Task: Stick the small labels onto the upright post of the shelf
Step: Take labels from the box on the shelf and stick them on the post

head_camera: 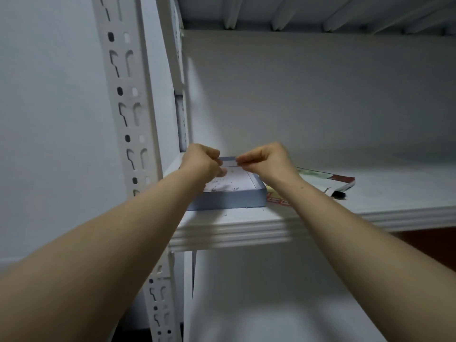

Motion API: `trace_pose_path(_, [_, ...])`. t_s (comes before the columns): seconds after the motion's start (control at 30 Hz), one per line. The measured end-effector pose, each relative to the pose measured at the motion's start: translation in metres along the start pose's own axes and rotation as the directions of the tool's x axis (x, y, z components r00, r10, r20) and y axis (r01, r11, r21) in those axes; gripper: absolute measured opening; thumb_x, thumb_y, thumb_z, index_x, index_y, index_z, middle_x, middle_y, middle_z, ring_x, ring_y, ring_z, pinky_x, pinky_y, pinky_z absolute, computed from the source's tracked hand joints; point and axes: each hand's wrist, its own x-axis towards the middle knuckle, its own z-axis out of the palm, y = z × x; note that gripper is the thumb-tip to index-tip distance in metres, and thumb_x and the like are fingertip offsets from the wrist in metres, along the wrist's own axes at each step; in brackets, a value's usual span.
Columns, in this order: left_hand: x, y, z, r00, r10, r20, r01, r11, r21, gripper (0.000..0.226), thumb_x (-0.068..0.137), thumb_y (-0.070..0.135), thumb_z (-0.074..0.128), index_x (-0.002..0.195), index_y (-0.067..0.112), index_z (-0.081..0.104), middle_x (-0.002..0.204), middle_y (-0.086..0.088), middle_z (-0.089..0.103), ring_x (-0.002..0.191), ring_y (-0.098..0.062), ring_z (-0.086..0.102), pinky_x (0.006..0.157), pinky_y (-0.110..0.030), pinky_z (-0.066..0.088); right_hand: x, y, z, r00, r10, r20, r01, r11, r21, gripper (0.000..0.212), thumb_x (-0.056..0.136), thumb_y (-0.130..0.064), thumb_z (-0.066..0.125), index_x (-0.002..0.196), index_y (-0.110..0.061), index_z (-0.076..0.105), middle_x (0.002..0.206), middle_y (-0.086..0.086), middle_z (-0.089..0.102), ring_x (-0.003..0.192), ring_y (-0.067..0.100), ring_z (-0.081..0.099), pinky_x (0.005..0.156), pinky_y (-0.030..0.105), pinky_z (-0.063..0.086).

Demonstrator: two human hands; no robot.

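A white metal upright post [123,99] runs from top to bottom at the left, punched with rows of keyhole slots and round holes; a bare pale wall [49,95] lies to its left. A white shelf board [246,230] juts from the post toward the viewer, its front edge ribbed in long ridges; there is open space above it up to the ribbed underside of the upper shelf [320,13], and more open space under it.

Both bare forearms reach up and forward, wrists close together over the board's left end. The left hand [201,161], just beside the post, has its fingers curled in; the right hand [267,160] has its thumb and forefinger tips pressed together, pointing toward the left hand. The fingertips of the two hands nearly meet; whether either hand holds a small label is too small to tell.

Under the hands sits a shallow, square-cornered, grey-blue box [227,199], matte like card, near the board's front edge; a white sheet [237,180] with thin lines and dark specks lies inside. To its right lie a flat booklet [320,175] printed in red and green and a white marker [341,190] with a black cap.
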Motion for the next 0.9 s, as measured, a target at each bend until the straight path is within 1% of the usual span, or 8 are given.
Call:
trace_pose_path(0.07, [-0.005, 0.000, -0.002, 0.993, 0.105, -0.058, -0.100, 0.991, 0.086, 0.020, 0.088, 0.015, 0.065, 0.106, 0.005, 0.067, 0.095, -0.009, 0.072, 0.075, -0.017, 0.068, 0.056, -0.023, 0.050, -0.005, -0.004, 0.002, 1.000, -0.001, -0.002, 0.001, 0.997, -0.083, 0.005, 0.080, -0.021, 0.071, 0.081, -0.024, 0.075, 0.069, -0.009, 0.070, 0.063, 0.011, 0.063, 0.080, 0.036, 0.055])
trace_pose_path(0.2, [-0.030, -0.005, -0.007, 0.933, 0.358, -0.029, -0.324, 0.875, 0.359, 0.032, 0.092, 0.033, 0.055, 0.115, 0.017, 0.069, 0.119, -0.004, 0.068, 0.113, -0.020, 0.059, 0.105, -0.042, 0.041, -0.021, -0.018, 0.010, 0.997, -0.060, -0.039, 0.052, 0.985, -0.167, 0.013, 0.082, -0.027, 0.069, 0.092, -0.024, 0.075, 0.090, -0.006, 0.074, 0.088, 0.011, 0.067, 0.085, 0.038, 0.054])
trace_pose_path(0.3, [-0.066, -0.027, -0.023, 0.713, 0.687, -0.139, -0.623, 0.712, 0.324, 0.038, 0.087, 0.019, 0.048, 0.120, 0.011, 0.065, 0.125, -0.004, 0.062, 0.121, -0.017, 0.050, 0.107, -0.034, 0.037, -0.044, -0.030, 0.024, 0.987, -0.156, -0.041, 0.155, 0.988, -0.023, 0.018, 0.085, -0.013, 0.065, 0.102, -0.013, 0.073, 0.084, -0.005, 0.071, 0.076, 0.013, 0.066, 0.076, 0.031, 0.054])
trace_pose_path(0.4, [-0.096, -0.064, -0.044, 0.542, 0.750, -0.380, -0.707, 0.651, 0.276, 0.047, 0.077, 0.003, 0.042, 0.119, 0.013, 0.060, 0.118, -0.002, 0.049, 0.115, -0.011, 0.041, 0.103, -0.028, 0.035, -0.071, -0.037, 0.045, 0.988, -0.151, -0.017, 0.151, 0.981, 0.121, 0.013, 0.085, -0.006, 0.064, 0.094, -0.010, 0.072, 0.066, -0.006, 0.065, 0.056, 0.006, 0.062, 0.056, 0.022, 0.053])
trace_pose_path(0.5, [-0.106, -0.092, -0.064, 0.692, 0.468, -0.550, -0.546, 0.837, 0.026, 0.050, 0.079, -0.005, 0.044, 0.120, 0.024, 0.045, 0.120, 0.001, 0.040, 0.114, -0.013, 0.041, 0.102, -0.026, 0.037, -0.089, -0.038, 0.071, 0.997, -0.053, 0.061, 0.037, 0.971, 0.237, 0.014, 0.085, 0.001, 0.061, 0.091, -0.008, 0.070, 0.066, -0.002, 0.065, 0.054, 0.006, 0.063, 0.065, 0.025, 0.058])
trace_pose_path(0.63, [-0.100, -0.113, -0.083, 0.927, 0.108, -0.359, -0.244, 0.901, -0.359, 0.048, 0.090, -0.001, 0.050, 0.133, 0.021, 0.045, 0.121, 0.002, 0.053, 0.118, -0.013, 0.050, 0.095, -0.023, 0.043, -0.098, -0.040, 0.089, 0.994, -0.016, 0.109, -0.004, 0.982, 0.189, 0.019, 0.082, -0.001, 0.065, 0.100, -0.003, 0.071, 0.084, 0.003, 0.069, 0.082, 0.017, 0.066, 0.090, 0.033, 0.053])
trace_pose_path(0.8, [-0.084, -0.126, -0.089, 0.975, 0.153, -0.164, -0.214, 0.853, -0.477, 0.055, 0.084, -0.009, 0.056, 0.136, 0.008, 0.050, 0.127, -0.004, 0.062, 0.115, -0.013, 0.060, 0.091, -0.018, 0.051, -0.098, -0.049, 0.101, 0.985, 0.003, 0.173, -0.034, 0.985, 0.172, 0.023, 0.082, 0.002, 0.063, 0.103, -0.004, 0.070, 0.093, 0.004, 0.070, 0.091, 0.015, 0.066, 0.094, 0.034, 0.051])
trace_pose_path(0.9, [-0.076, -0.126, -0.090, 0.977, 0.145, -0.155, -0.204, 0.838, -0.506, 0.034, 0.086, -0.001, 0.055, 0.113, 0.015, 0.068, 0.108, 0.000, 0.072, 0.100, -0.011, 0.067, 0.090, -0.026, 0.051, -0.097, -0.049, 0.106, 0.976, 0.006, 0.217, -0.051, 0.978, 0.201, 0.028, 0.080, 0.002, 0.064, 0.105, -0.008, 0.070, 0.095, 0.006, 0.072, 0.090, 0.017, 0.067, 0.091, 0.034, 0.053])
